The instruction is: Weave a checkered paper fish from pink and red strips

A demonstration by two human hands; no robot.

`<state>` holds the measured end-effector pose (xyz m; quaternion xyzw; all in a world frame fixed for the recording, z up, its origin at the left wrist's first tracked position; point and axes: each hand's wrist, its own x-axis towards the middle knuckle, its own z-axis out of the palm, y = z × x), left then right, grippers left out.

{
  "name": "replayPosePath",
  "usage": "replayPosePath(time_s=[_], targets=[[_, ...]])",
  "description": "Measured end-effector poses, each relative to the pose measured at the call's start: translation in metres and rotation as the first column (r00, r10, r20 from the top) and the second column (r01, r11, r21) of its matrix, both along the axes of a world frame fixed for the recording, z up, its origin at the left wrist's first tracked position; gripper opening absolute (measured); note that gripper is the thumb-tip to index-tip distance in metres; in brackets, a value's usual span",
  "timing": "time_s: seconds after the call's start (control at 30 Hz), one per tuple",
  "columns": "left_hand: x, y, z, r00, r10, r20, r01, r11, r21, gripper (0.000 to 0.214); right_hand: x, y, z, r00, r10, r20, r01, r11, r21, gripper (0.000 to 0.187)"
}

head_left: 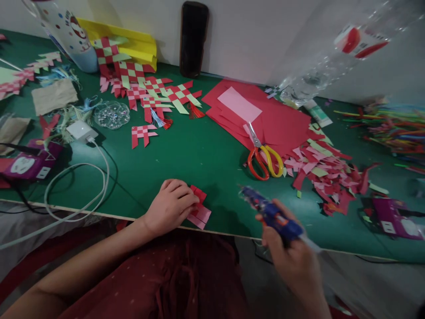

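Observation:
My left hand [172, 203] is at the front edge of the green table, its fingers closed on folded red and pink paper strips [201, 214]. Part of that paper is hidden beneath the fingers. To the right, my right hand [292, 252] grips a blue hot glue gun [277, 220], slightly blurred, with its nozzle pointing up and left above the table edge. The nozzle is apart from the paper. Beyond both hands, scissors [262, 155] with one red and one yellow handle lie partly over a stack of red paper sheets [285, 119].
Woven paper fish [133, 91] are heaped at the back left, near a clear bead tray [112, 115] and a white cable [105, 164]. Paper scraps [327, 170] lie right. A phone [194, 40] and a plastic bottle [335, 57] lean on the wall. Purple boxes [395, 217] sit at both sides.

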<state>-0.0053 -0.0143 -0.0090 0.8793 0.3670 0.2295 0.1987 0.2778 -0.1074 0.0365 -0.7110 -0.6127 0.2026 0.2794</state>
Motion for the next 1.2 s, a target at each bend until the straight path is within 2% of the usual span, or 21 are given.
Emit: replayPosePath(time_s=[0.13, 0.27, 0.63, 0.8, 0.97, 1.2], targets=[[0.000, -0.001, 0.001, 1.000, 0.014, 0.000, -0.014, 1.000, -0.009, 0.010, -0.020, 0.009, -0.006, 0.956, 0.255, -0.148, -0.265, 0.963, -0.049, 0.042], [0.001, 0.000, 0.001, 1.000, 0.017, 0.007, -0.017, 1.000, -0.012, 0.006, -0.028, 0.013, -0.015, 0.907, 0.380, -0.182, -0.398, 0.914, -0.078, 0.040], [0.001, 0.000, 0.001, 1.000, 0.013, 0.017, -0.013, 1.000, -0.025, 0.007, -0.025, 0.013, -0.017, 0.905, 0.410, -0.116, -0.422, 0.899, -0.117, 0.042], [0.001, 0.000, 0.001, 1.000, 0.006, 0.013, -0.005, 0.999, -0.035, 0.009, -0.027, 0.017, -0.011, 0.893, 0.448, -0.044, -0.449, 0.882, -0.141, 0.040], [0.000, -0.001, -0.001, 1.000, -0.001, -0.007, 0.000, 0.999, -0.044, 0.007, -0.029, 0.022, -0.007, 0.905, 0.424, 0.009, -0.421, 0.900, -0.118, 0.039], [0.001, -0.001, 0.002, 1.000, 0.004, 0.011, -0.004, 0.999, -0.036, 0.009, -0.029, 0.023, 0.000, 0.893, 0.451, -0.006, -0.448, 0.884, -0.132, 0.037]])
